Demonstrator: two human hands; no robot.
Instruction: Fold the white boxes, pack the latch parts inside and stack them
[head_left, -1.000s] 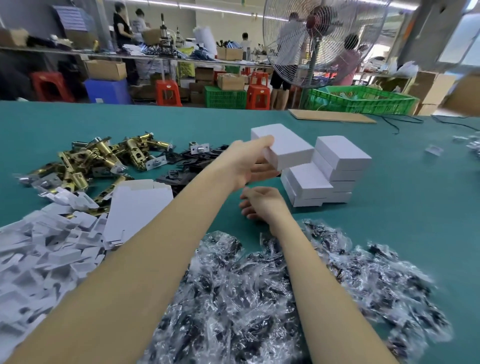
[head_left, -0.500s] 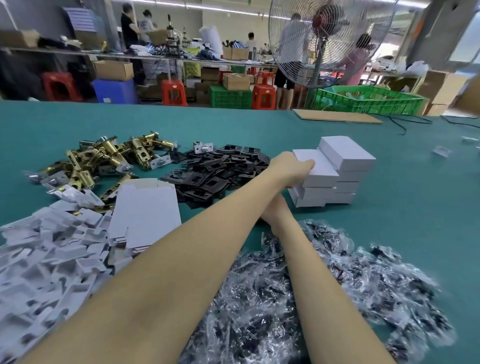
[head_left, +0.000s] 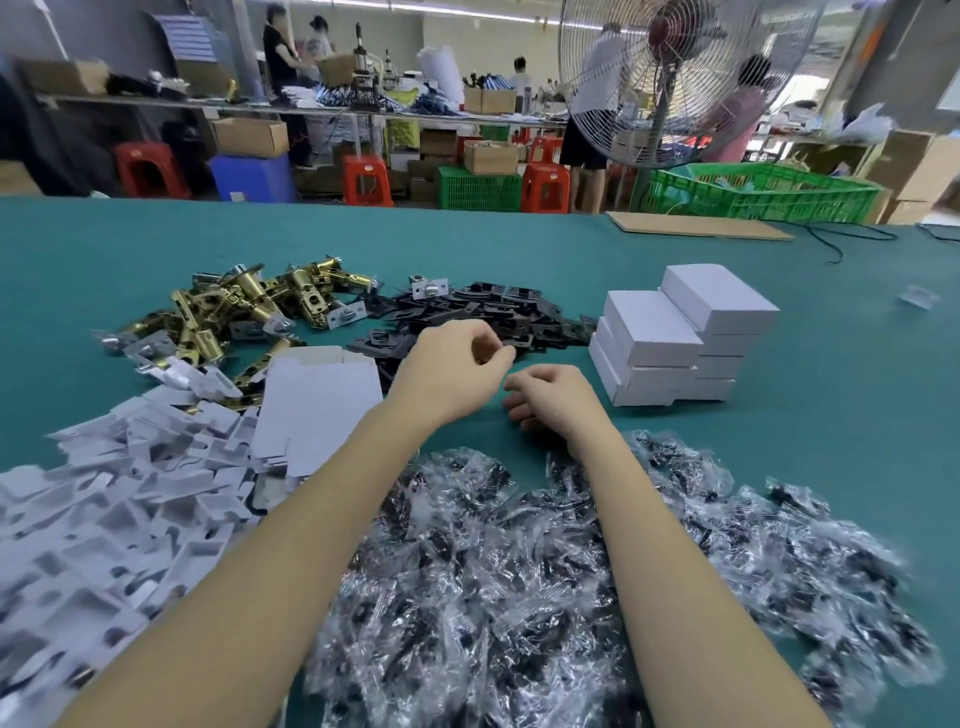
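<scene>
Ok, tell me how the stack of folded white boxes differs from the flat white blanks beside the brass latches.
The folded white boxes are closed, three-dimensional blocks; the flat white blanks are unfolded sheets with open flaps.
The boxes are piled in neat stepped tiers on the right of the green table; the blanks lie in a thin pile on the left, beside the brass latches.
Both are plain white card, and neither hand touches them.

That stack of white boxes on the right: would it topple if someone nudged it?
Possibly. The stack of white boxes is built in uneven steps, with the top box overhanging, so a sideways push might slide layers apart. If the boxes hold metal latch parts, the weight probably steadies them. The teal table cover looks cloth-like, so the base should grip.
</scene>
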